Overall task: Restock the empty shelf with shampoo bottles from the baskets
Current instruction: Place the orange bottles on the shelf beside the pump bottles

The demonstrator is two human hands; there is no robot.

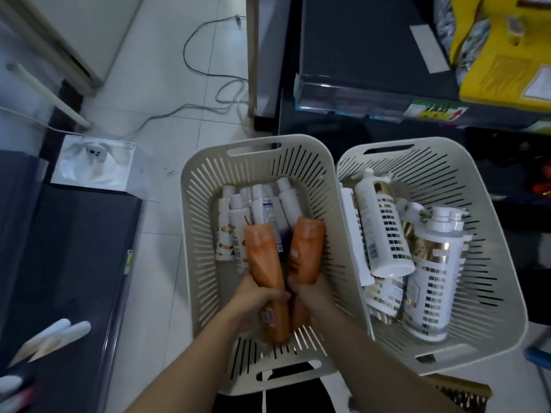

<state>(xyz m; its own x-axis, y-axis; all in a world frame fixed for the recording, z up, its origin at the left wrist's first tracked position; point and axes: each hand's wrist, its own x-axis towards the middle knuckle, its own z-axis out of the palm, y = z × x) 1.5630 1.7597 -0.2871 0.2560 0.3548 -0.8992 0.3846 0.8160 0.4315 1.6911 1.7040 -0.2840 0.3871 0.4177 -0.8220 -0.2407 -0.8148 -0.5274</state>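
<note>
A white tiled floor (167,84) with loose cables (190,55) carries 2 slatted baskets standing side by side and touching. The left basket (196,186) serves as the landmark here. Inside it, against its far wall, lies a row of white bottles (268,204), caps pointing away from the person. The right basket (507,263), just beside it, holds larger white-and-gold bottles (384,228) lying jumbled.

Both hands are over the left basket, toward its near side. The left hand (256,296) has its fingers wrapped tight round the lower body of the left orange bottle (262,257). The right hand (310,293) grips the right orange bottle (307,248) the same way, its thumb laid up the front. The 2 bottles touch near the hands and splay into a narrow V, long axes running away from the person and caps toward the basket's far rim.

Beyond the left basket and to its right, a dark shelf (357,55) shows a bare stretch next to yellow packs (492,70). A second dark shelf (74,248) lies to the basket's left, with pale bottles (59,332) at its near end (too blurred to identify).

The step in hand looks like lifting both bottles clear for shelving. Which shelf is the target cannot be told. The far one lies along the bottles' axes, so a forward reach would put them cap first and they would need uprighting. The left one is nearer the left hand.
</note>
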